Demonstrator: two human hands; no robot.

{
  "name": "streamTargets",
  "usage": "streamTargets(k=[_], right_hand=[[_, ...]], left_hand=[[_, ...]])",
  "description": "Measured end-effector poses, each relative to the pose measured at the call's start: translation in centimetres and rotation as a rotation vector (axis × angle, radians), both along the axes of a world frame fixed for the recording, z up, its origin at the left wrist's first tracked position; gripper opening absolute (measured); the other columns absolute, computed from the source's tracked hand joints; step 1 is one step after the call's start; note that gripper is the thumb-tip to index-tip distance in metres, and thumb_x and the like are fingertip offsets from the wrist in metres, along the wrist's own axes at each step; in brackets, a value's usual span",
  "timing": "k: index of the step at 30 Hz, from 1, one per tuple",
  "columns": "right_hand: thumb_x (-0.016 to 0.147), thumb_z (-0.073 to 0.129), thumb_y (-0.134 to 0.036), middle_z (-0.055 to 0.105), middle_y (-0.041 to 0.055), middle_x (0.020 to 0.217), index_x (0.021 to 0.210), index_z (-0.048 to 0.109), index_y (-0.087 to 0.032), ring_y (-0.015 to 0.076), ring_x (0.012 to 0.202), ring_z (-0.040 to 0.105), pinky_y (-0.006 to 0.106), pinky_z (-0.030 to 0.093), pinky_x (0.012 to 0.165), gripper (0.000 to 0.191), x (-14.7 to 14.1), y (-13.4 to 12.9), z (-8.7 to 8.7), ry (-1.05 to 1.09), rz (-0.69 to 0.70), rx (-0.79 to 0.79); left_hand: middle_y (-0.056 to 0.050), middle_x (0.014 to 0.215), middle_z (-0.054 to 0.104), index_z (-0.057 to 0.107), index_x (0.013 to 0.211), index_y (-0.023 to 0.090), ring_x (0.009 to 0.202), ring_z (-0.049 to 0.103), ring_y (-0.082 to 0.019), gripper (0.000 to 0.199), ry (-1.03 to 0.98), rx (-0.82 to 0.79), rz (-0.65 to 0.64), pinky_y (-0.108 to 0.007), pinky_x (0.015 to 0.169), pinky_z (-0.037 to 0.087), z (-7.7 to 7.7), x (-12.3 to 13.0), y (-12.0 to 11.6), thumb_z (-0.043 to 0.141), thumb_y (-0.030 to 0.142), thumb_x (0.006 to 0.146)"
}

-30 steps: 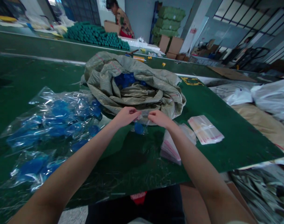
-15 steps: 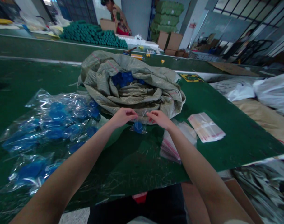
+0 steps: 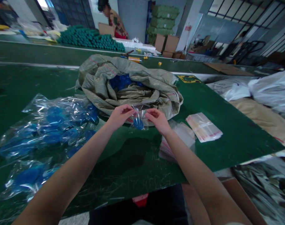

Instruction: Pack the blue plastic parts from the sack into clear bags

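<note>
Between my two hands hangs a small clear plastic bag [image 3: 140, 116] with a round blue piece [image 3: 138, 123] in its lower part. My left hand [image 3: 122, 116] pinches the bag's upper left side, and my right hand [image 3: 158, 119] pinches its upper right side. Just behind them lies a large grey-green woven sack [image 3: 97, 84], its mouth rolled down, with blue pieces [image 3: 123, 81] inside. Under my right forearm rests a fanned stack of flat clear bags [image 3: 167, 148]. Many filled bags with blue pieces [image 3: 54, 118] are heaped left of my left arm.
Another bundle of clear bags [image 3: 204, 127] lies at the right on the green table [image 3: 137, 156]. Across the back bench stand a pile of green rolls [image 3: 86, 39] and an orange-handled tool [image 3: 135, 59]. A person [image 3: 116, 23] works behind it. White sacks [image 3: 271, 87] border the table's right side.
Both hands have lifted the bag slightly, and it now hangs more spread out between them. The whole view has shifted a little. Both hands keep their pinch.
</note>
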State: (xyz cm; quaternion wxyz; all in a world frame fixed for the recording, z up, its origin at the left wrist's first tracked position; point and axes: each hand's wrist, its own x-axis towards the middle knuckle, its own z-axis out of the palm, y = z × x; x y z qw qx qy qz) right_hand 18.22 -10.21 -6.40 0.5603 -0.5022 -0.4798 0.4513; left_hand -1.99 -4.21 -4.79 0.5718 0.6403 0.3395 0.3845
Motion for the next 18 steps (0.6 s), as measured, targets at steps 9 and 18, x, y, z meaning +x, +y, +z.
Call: streamTargets(k=[9, 18], right_hand=[[0.071, 0.073, -0.05, 0.069, -0.0005, 0.081, 0.086, 0.066, -0.022, 0.0147, 0.076, 0.064, 0.026, 0.052, 0.066, 0.033, -0.1, 0.5, -1.8, 0.047, -0.092, -0.022], [0.071, 0.072, -0.052, 0.072, 0.0031, 0.078, 0.074, 0.069, -0.021, 0.0192, 0.074, 0.067, 0.032, 0.056, 0.068, 0.031, 0.1, 1.8, -1.9, 0.05, -0.163, 0.0]], left_hand=[[-0.008, 0.096, 0.073, 0.06, 0.082, 0.016, 0.083, 0.07, -0.023, 0.031, -0.036, -0.138, -0.028, -0.033, 0.059, 0.059, -2.0, 0.3, 0.6, 0.076, 0.04, 0.071], [-0.007, 0.086, 0.073, 0.063, 0.083, 0.015, 0.078, 0.069, -0.021, 0.031, 0.01, -0.129, 0.037, -0.027, 0.056, 0.054, -2.2, 0.6, 0.5, 0.076, 0.041, 0.071]])
